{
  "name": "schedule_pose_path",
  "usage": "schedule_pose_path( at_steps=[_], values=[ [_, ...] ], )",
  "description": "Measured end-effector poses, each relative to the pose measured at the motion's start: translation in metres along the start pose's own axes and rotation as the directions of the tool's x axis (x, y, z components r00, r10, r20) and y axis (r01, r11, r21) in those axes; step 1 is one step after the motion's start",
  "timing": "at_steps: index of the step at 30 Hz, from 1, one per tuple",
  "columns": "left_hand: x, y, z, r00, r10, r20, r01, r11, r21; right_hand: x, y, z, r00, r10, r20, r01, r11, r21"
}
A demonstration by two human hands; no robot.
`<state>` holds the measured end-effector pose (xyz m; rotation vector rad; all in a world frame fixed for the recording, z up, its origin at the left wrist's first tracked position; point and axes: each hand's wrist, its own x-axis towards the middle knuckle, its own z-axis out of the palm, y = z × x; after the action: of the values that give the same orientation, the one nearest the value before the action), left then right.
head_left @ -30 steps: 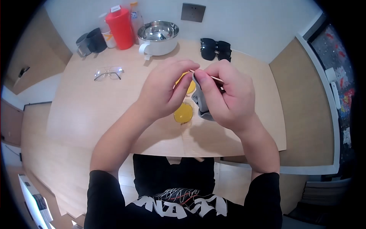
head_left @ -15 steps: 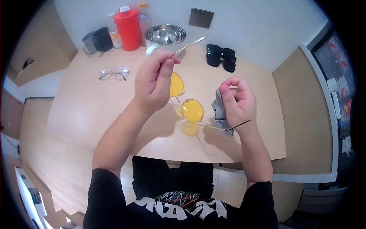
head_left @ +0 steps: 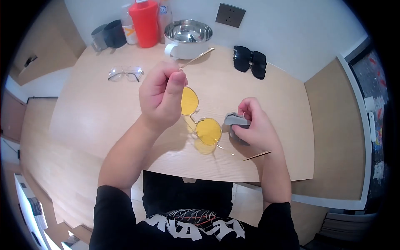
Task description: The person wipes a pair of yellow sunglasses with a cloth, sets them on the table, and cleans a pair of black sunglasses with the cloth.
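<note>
My left hand [head_left: 161, 96] pinches a pair of yellow-lensed glasses [head_left: 208, 131] near the hinge of one gold temple, which sticks out past my fingers. The glasses hang tilted above the table, both temples unfolded, and the other temple reaches toward my right wrist. Between the thumb and fingers of my right hand [head_left: 257, 126] is a folded grey cloth [head_left: 236, 119], close to the right lens but apart from it. Part of the cloth is hidden by the hand.
On the wooden table [head_left: 96, 125] lie clear glasses [head_left: 125, 73] at left and black sunglasses [head_left: 250, 61] at back right. Along the wall stand dark mugs [head_left: 114, 34], a red container [head_left: 144, 25], bottles [head_left: 165, 16] and a white steel-lined bowl [head_left: 189, 48] with a handle.
My right hand has moved down and slightly left, and the cloth in it is now bunched and turned. My left hand and the yellow glasses have shifted slightly down and left.
</note>
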<state>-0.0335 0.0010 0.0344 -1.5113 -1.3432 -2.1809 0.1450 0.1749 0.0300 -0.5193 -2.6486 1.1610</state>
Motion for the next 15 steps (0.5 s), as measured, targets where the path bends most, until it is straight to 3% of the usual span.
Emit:
schedule_pose_path(
  at_steps=[3, 6, 11, 14, 15],
  values=[
    [-0.001, 0.0, 0.0, 0.999, -0.012, 0.053, 0.014, 0.999, -0.042, -0.001, 0.001, -0.001, 0.997, -0.078, 0.009, 0.078, 0.977, -0.198],
    [-0.002, 0.001, 0.003, 0.999, -0.003, 0.047, 0.005, 0.999, -0.049, 0.001, -0.013, -0.009, 0.999, 0.011, -0.043, -0.013, 0.998, -0.058],
    [-0.004, 0.001, 0.007, 1.0, -0.003, 0.031, 0.004, 0.999, -0.033, -0.004, -0.023, -0.013, 0.987, 0.055, -0.153, -0.034, 0.99, 0.137],
    [-0.003, 0.0, 0.006, 1.0, -0.011, 0.025, 0.011, 1.0, -0.015, -0.009, -0.053, -0.017, 0.937, 0.198, -0.288, -0.126, 0.96, 0.248],
    [-0.003, 0.0, 0.006, 1.0, -0.013, 0.023, 0.013, 1.0, -0.007, -0.01, -0.055, -0.02, 0.937, 0.184, -0.297, -0.122, 0.969, 0.217]
  ],
)
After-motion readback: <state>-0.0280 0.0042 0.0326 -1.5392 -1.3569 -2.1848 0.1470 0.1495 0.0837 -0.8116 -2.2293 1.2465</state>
